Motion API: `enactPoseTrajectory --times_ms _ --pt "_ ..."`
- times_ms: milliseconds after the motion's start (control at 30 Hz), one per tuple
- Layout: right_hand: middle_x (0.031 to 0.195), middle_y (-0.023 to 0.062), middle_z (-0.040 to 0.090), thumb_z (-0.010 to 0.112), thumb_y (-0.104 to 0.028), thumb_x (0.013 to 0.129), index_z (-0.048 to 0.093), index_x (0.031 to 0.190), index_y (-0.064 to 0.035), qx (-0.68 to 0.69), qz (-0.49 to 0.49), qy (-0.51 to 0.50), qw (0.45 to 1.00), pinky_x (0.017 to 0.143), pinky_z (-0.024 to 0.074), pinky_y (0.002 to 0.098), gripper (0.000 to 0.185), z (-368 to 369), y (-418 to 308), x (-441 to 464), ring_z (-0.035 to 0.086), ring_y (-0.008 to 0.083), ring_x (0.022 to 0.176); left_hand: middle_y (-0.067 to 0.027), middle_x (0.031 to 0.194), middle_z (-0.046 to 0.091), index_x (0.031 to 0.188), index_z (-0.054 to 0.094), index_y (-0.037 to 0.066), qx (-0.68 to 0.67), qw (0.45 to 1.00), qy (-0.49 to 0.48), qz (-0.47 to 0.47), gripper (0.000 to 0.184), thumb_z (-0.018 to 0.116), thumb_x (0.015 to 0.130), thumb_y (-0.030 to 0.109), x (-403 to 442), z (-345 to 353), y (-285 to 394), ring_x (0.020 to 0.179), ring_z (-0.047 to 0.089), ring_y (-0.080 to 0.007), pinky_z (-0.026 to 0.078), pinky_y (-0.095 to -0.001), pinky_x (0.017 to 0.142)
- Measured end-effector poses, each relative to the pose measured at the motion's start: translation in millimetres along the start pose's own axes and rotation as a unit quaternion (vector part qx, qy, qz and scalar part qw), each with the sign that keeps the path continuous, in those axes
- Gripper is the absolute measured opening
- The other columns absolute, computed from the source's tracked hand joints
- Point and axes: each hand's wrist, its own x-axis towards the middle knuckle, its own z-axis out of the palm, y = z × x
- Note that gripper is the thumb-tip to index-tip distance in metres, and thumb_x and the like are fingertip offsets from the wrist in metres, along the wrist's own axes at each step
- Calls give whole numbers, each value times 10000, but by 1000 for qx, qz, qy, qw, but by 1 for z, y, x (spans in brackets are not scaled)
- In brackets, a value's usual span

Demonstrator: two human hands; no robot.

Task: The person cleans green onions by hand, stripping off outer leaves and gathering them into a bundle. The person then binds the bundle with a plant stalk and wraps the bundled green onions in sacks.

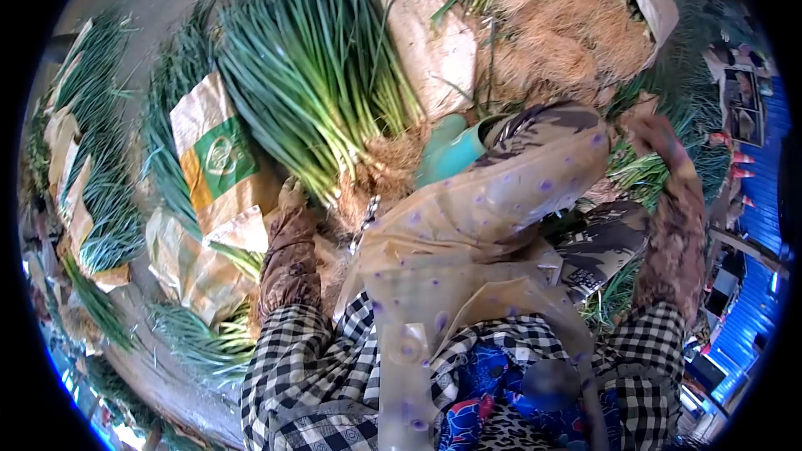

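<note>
A large bunch of green onions (322, 75) lies fanned out ahead of me, its long green leaves away from me and its brown roots (388, 163) near my knee. Beside the lower left edge of this bunch is my left hand (292, 194), its fingers partly showing and apparently extended against the stalks. On the far right, my right hand (658, 135) is by another pile of green onions (639, 175); its fingers are blurred, so I cannot make out a grip. A printed paper sack (221, 154) lies left of the big bunch.
A translucent spotted apron (468, 225) covers my lap, and a turquoise boot (451, 150) stands against the roots. A heap of rooty onions (576, 38) lies at the upper right. More onion rows (104, 150) line the left. Blue corrugated metal (756, 267) stands at right.
</note>
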Motion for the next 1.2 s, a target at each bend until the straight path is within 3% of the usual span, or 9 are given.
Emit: enactPoseTrajectory --times_ms 133,367,500,600,733,900,1000,1067,1200 --pt "722 55 595 569 -200 815 603 936 -32 141 -67 -141 978 518 429 212 210 60 -103 98 535 100 583 -23 729 539 827 540 46 -54 990 33 130 178 444 684 1 22 2 -17 635 488 -122 404 -247 591" --pt "1031 188 564 629 -356 708 498 1146 -36 -64 -187 -56 979 846 414 358 558 170 -97 272 532 291 976 -24 838 552 961 509 43 -70 963 61 252 175 529 788 47 27 0 -34 698 530 -117 447 -218 623" --pt "1211 236 443 715 -333 632 310 1288 -24 -132 -175 87 972 955 333 375 831 217 -73 338 408 359 1141 -89 1008 558 1186 440 71 -186 977 100 -32 435 454 876 376 -7 17 39 832 570 -214 476 -305 652" --pt "1232 247 419 735 -377 605 246 1313 -16 -91 -117 86 985 954 336 380 934 239 -102 334 408 363 1146 -122 1103 539 1199 446 62 -238 966 63 -80 551 382 865 496 32 18 45 901 570 -263 487 -352 734" --pt "1032 232 564 665 -438 641 510 1145 -18 -52 -56 96 992 873 400 368 674 263 -119 340 523 347 1008 -127 1111 540 1206 446 61 -336 940 22 -64 604 363 848 541 49 32 68 925 565 -277 479 -376 774" --pt "815 108 613 459 -389 833 569 892 -45 -433 -153 -51 887 581 472 403 366 252 -177 304 602 274 724 -134 1122 541 1214 447 60 -425 905 -30 -13 670 339 827 597 56 47 85 956 559 -295 468 -407 823" --pt "728 140 601 507 -237 834 593 884 -18 -208 -400 -43 892 604 464 324 240 250 -199 265 594 230 684 -127 1136 537 1209 455 57 -391 920 15 6 651 355 832 577 30 74 113 990 546 -292 432 -405 895" --pt "774 182 594 510 -220 828 563 956 11 -88 -245 -174 950 656 432 332 269 218 -253 215 571 231 719 -115 1113 552 1183 478 56 -421 905 -24 59 547 366 872 493 30 82 116 967 557 -275 447 -396 868" --pt "749 150 590 517 -220 832 555 999 21 149 -378 -246 880 637 431 327 296 220 -254 183 560 201 690 -100 1068 569 1162 488 62 -272 956 70 89 508 402 872 470 37 78 100 901 575 -216 470 -358 795"
